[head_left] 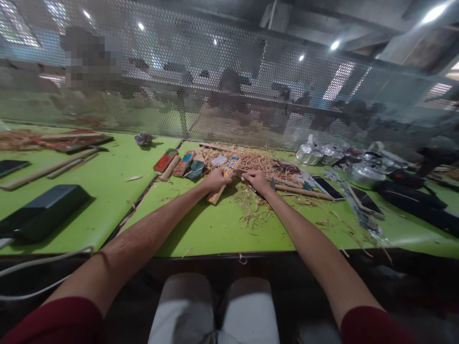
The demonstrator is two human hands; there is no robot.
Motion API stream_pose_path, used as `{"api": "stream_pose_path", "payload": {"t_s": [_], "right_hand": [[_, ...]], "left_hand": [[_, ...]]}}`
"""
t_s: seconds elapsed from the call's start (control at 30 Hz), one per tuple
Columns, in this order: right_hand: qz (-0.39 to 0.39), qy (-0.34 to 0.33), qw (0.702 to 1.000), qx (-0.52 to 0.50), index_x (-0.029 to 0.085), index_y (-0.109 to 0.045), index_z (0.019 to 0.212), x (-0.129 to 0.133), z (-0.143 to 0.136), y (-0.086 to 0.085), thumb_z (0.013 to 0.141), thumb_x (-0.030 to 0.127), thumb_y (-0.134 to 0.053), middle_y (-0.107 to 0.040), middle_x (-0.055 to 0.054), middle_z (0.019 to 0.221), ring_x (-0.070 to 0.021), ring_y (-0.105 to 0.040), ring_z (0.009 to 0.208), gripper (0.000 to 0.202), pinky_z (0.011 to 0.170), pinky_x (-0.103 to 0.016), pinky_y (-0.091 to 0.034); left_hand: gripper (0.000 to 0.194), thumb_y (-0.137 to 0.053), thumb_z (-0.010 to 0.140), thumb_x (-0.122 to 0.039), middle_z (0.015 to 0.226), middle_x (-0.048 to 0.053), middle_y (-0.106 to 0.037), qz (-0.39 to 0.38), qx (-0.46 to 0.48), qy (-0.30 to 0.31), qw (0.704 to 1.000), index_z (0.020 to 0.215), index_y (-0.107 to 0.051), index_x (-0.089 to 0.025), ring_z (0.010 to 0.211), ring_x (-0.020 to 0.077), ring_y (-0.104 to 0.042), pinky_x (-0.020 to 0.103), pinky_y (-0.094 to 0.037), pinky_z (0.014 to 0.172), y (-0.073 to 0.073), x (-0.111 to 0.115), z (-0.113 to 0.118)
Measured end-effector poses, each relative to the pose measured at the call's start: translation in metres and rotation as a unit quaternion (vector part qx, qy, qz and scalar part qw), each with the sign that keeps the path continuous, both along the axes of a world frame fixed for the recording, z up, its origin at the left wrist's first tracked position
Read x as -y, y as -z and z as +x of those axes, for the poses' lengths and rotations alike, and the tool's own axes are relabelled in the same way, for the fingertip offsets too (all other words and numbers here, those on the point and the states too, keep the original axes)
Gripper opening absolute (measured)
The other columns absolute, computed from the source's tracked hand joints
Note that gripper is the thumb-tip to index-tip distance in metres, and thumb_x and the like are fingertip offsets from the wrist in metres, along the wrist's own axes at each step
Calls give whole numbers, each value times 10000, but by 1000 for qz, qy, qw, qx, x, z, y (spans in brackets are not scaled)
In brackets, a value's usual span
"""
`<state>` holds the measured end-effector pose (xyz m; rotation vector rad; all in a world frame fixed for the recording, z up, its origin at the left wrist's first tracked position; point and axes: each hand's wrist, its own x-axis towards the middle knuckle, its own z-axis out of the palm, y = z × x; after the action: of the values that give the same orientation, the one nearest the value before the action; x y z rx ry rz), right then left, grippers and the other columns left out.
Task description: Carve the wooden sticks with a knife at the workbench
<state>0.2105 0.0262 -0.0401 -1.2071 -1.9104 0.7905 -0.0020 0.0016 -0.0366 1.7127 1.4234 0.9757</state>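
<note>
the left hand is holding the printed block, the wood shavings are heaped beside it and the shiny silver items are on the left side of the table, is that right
Not quite: the head view shows the shiny silver items on the right side of the table. The left hand is holding the printed block, with the wood shavings heaped beside it.

Short dark red sleeves (60, 320); pale, light grey-white trousers (215, 310).

People (231, 93) behind mesh (201, 52), blurred.
</note>
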Motion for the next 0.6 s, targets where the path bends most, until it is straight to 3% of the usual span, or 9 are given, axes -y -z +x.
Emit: {"api": "stream_pose_path", "payload": {"t_s": [0.4, 0.5, 0.6], "right_hand": [[1, -47, 999, -25, 181, -557, 544, -4, 1, 7, 785, 516, -618, -463, 10, 544, -123, -374, 566, 417, 584, -271, -277], [-25, -29, 998, -58, 157, -612, 613, -4, 2, 7, 776, 531, -643, -463, 14, 530, -119, -360, 540, 409, 561, -276, -258], [-38, 10, 994, -103, 154, -625, 656, -5, 3, 8, 776, 551, -655, -424, 28, 506, -113, -325, 514, 416, 539, -276, -224]], "left_hand": [[137, -708, 637, -238, 552, -22, -528, -3, 16, 5, 1000, 613, -586, -180, 547, 139, -467, 262, -356, 523, 4, -3, -2], [181, -728, 652, -271, 555, -22, -517, 2, 9, 1, 1000, 621, -571, -187, 554, 143, -468, 267, -352, 529, 3, -2, -3], [294, -746, 704, -410, 570, -22, -509, 18, 21, 4, 1000, 642, -563, -189, 582, 144, -474, 262, -352, 542, 4, -3, -5]]}}
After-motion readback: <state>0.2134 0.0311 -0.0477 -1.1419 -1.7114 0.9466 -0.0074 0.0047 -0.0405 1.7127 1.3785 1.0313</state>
